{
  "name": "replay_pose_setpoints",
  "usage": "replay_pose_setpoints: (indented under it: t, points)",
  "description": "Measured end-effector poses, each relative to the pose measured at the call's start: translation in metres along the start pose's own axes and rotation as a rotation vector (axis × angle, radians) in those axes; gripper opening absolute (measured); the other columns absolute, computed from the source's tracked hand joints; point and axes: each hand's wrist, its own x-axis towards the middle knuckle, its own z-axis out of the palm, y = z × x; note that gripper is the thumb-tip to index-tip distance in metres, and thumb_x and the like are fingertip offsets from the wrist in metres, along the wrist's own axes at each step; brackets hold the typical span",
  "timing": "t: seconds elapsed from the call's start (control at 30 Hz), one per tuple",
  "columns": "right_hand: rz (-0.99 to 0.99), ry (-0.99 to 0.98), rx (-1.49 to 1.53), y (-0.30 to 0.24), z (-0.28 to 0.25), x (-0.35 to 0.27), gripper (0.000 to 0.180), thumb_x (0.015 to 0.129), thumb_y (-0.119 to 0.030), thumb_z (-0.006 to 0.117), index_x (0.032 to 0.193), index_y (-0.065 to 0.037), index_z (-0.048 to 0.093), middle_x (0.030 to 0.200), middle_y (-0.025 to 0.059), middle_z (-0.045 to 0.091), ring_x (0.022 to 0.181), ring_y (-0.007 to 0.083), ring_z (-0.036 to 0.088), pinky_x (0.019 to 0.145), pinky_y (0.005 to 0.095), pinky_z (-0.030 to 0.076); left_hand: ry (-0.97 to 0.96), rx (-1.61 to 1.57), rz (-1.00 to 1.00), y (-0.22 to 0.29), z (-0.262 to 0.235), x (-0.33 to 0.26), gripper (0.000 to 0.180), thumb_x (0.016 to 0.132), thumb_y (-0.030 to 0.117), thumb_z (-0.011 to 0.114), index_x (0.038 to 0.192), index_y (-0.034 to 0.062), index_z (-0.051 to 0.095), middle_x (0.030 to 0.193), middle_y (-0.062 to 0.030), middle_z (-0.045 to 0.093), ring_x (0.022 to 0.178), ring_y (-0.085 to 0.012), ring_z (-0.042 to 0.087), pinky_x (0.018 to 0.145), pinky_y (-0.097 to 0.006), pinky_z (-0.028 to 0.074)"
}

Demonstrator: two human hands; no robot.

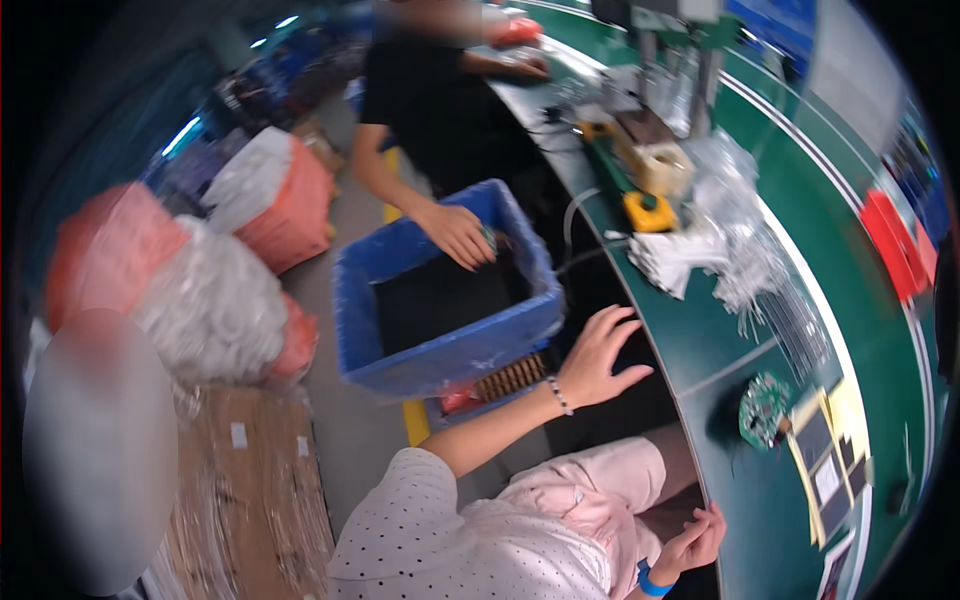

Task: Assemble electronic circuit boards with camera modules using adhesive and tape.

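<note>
My left hand [598, 358], with a beaded bracelet on its wrist, is raised in the air just left of the green worktable's edge. Its fingers are spread and hold nothing. Close to the same edge, lower down, my right hand [690, 545] wears a blue wristband. Its fingers are curled in toward the thumb, and whatever they may hold is hidden. On the worktable [700, 420] lies a roundish green circuit board [765, 410] with parts on it. A blue plastic bin [450, 357] stands ahead of my left hand; a co-worker's hand [458, 235] reaches into it beside a small greenish thing.
Clear plastic bags [725, 190] and white bundles [670, 260] lie farther along the table, by a yellow-based fixture [650, 212]. Yellow-edged sheets [825, 465] lie beyond the board. At left are stuffed sacks [210, 300] and plastic-wrapped cardboard [250, 470]. A red tray [893, 245] is far right.
</note>
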Motion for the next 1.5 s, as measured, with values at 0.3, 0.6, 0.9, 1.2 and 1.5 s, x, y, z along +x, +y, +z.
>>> replay_pose_setpoints:
  t: [0.3, 0.6, 0.9, 1.2, 1.5]
  points:
    - [-0.278, -0.122, 0.124, 0.001, 0.037, 0.043, 0.006, 0.074, 0.005, 0.054, 0.078, 0.001, 0.056, 0.079, 0.0142, 0.058, 0.079, 0.032, 0.057, 0.075, 0.0387, 0.046, -0.081, 0.419, -0.508, -0.021, -0.058, -0.177, 0.049, 0.069, 0.02, 0.066, 0.108, -0.0021, 0.048, 0.113, -0.019, 0.045, 0.105, -0.0367, 0.043, 0.092, -0.04, 0.036]
    - [-0.226, -0.163, 0.167, 0.004, 0.029, 0.042, 0.008, 0.07, 0.003, 0.055, 0.077, -0.001, 0.055, 0.077, 0.0104, 0.058, 0.076, 0.0306, 0.057, 0.08, 0.0435, 0.045, -0.079, 0.507, -0.572, -0.051, -0.06, -0.151, 0.046, 0.068, 0.02, 0.064, 0.106, -0.0015, 0.048, 0.108, -0.019, 0.049, 0.103, -0.0349, 0.046, 0.089, -0.038, 0.038]
    - [-0.198, -0.197, -0.024, -0.01, 0.036, 0.045, 0.009, 0.073, 0.003, 0.055, 0.081, -0.001, 0.056, 0.084, 0.0105, 0.06, 0.091, 0.0333, 0.054, 0.085, 0.0423, 0.04, -0.011, 0.43, -0.723, -0.15, -0.105, -0.098, 0.031, 0.07, 0.018, 0.064, 0.094, -0.0001, 0.058, 0.093, -0.0182, 0.06, 0.087, -0.0302, 0.059, 0.077, -0.036, 0.047]
    - [-0.26, -0.258, -0.439, -0.006, 0.056, 0.043, 0.021, 0.077, -0.004, 0.053, 0.097, 0.0, 0.051, 0.103, 0.0165, 0.056, 0.1, 0.0382, 0.049, 0.086, 0.0456, 0.039, -0.192, 0.324, -1.052, -0.277, -0.113, -0.084, 0.019, 0.069, 0.013, 0.065, 0.084, 0.0017, 0.062, 0.081, -0.0121, 0.064, 0.074, -0.0236, 0.062, 0.07, -0.031, 0.05]
    - [-0.287, -0.359, -0.594, -0.01, 0.065, 0.044, 0.027, 0.078, -0.006, 0.054, 0.104, 0.0, 0.048, 0.111, 0.0194, 0.051, 0.101, 0.0376, 0.048, 0.086, 0.0469, 0.038, -0.885, 0.661, -0.963, -0.378, -0.04, -0.077, 0.115, 0.048, 0.02, 0.08, 0.135, 0.0043, 0.007, 0.138, -0.0156, 0.019, 0.125, -0.0336, 0.025, 0.098, -0.042, 0.034]
